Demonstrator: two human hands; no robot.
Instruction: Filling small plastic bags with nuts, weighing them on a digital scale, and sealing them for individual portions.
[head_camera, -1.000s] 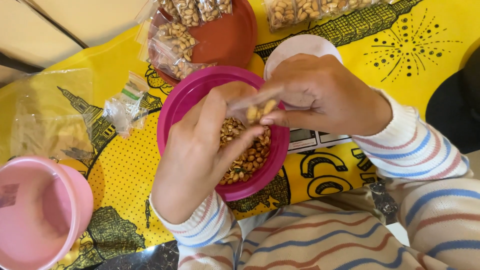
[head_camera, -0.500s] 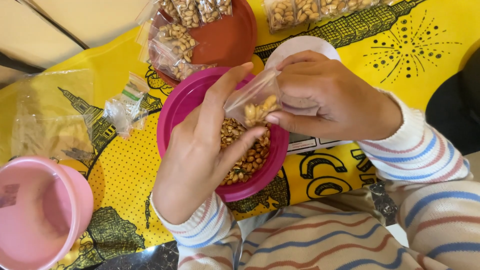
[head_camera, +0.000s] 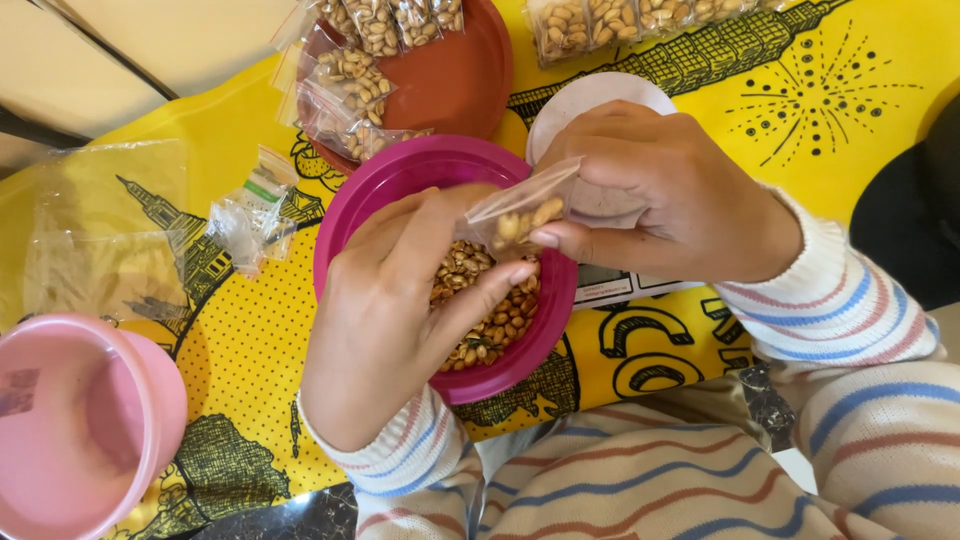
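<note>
My right hand (head_camera: 660, 195) pinches a small clear plastic bag (head_camera: 520, 205) with a few peanuts in it, held over a magenta bowl (head_camera: 380, 185) of roasted peanuts (head_camera: 495, 315). My left hand (head_camera: 395, 305) hovers over the bowl with its fingers curled at the bag's mouth, touching the bag. Whether it holds peanuts is hidden by the fingers.
A red plate (head_camera: 455, 75) with several filled peanut bags sits behind the bowl. More filled bags (head_camera: 600, 20) line the far edge. A white scale (head_camera: 600, 95) lies under my right hand. Empty bags (head_camera: 250, 210) lie left; a pink tub (head_camera: 80, 425) stands at the near left.
My left hand's fingers, stretched up beside the bag half a second ago, have curled down toward the bag's mouth. The bag has tilted flatter.
</note>
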